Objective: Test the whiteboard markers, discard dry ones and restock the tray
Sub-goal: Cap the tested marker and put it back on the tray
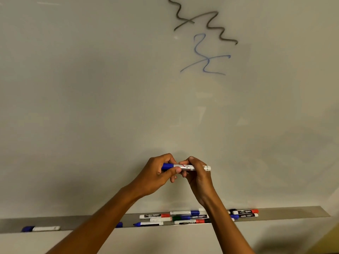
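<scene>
Blue marker [185,167] gripped level before the whiteboard [91,88], above the tray [293,212].
Left hand [157,176] curled round the blue cap end, right hand [197,175] pinching the white barrel; more markers [190,217] lying along the tray's middle.

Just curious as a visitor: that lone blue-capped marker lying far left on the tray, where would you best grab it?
Pinch the lone marker around its white barrel, coming from above and the front. It lies flat along the tray, with the whiteboard close behind.

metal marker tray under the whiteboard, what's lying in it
The long grey metal marker tray holds a cluster of white-barrelled markers with red, blue, green and black caps, and one blue-capped white marker far left. Both forearms cover several, so no exact count.
</scene>
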